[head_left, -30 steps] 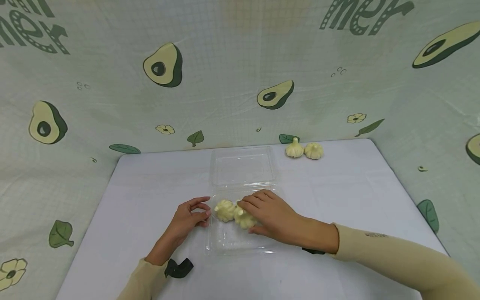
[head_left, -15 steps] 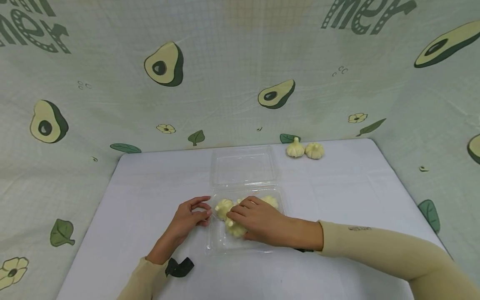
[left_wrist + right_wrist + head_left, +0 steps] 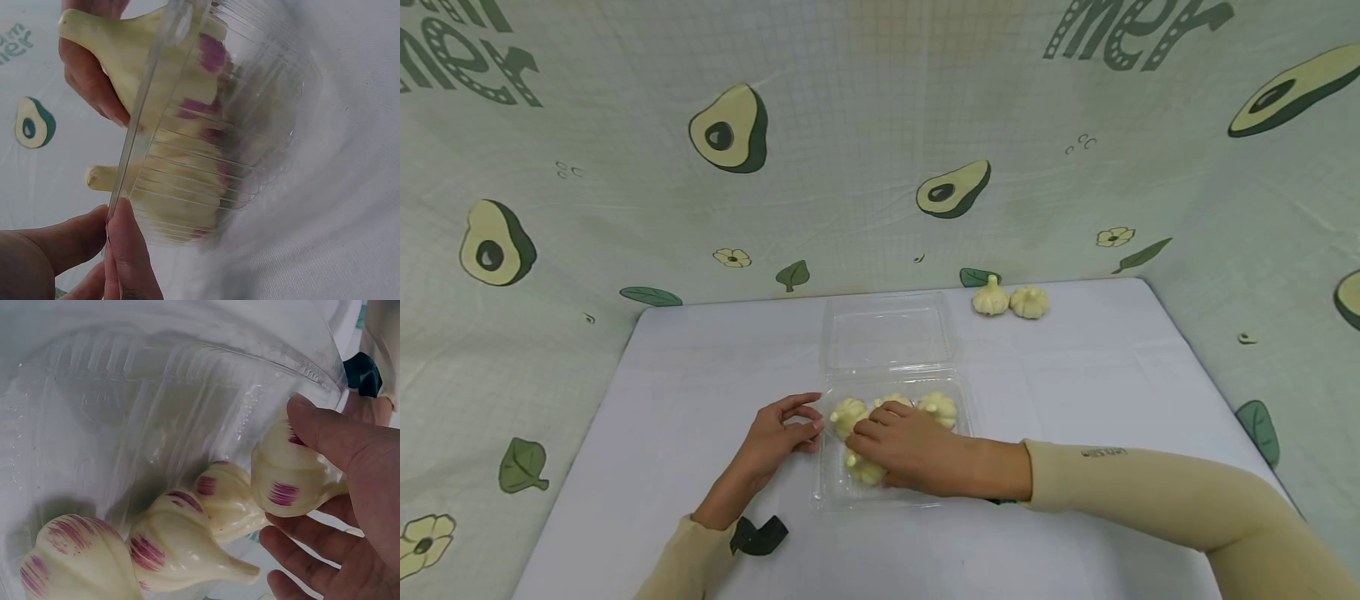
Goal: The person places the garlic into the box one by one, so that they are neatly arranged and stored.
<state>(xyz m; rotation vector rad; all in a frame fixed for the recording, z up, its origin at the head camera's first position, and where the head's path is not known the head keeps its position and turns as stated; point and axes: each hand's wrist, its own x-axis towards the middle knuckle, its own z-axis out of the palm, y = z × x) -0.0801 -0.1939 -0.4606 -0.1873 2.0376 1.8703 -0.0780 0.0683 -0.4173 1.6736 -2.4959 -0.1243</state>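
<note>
Garlic placement tip: set it down, don't drop it
Right hand (image 3: pixel 917 450) has thumb and fingers clamped on a garlic bulb (image 3: pixel 865 468), near-left in the clear tray (image 3: pixel 910 497), by the row of three bulbs (image 3: pixel 892 399); can't tell if it's touching bottom. I'd settle it before loosening the fingers. Left hand (image 3: pixel 786 425) pinches the rim (image 3: pixel 145 94), which should stop sliding.

White cloth-covered table (image 3: pixel 1075 383), open clear plastic container (image 3: pixel 841 490) mid-table, two garlic bulbs (image 3: pixel 1028 302) near the far edge
</note>
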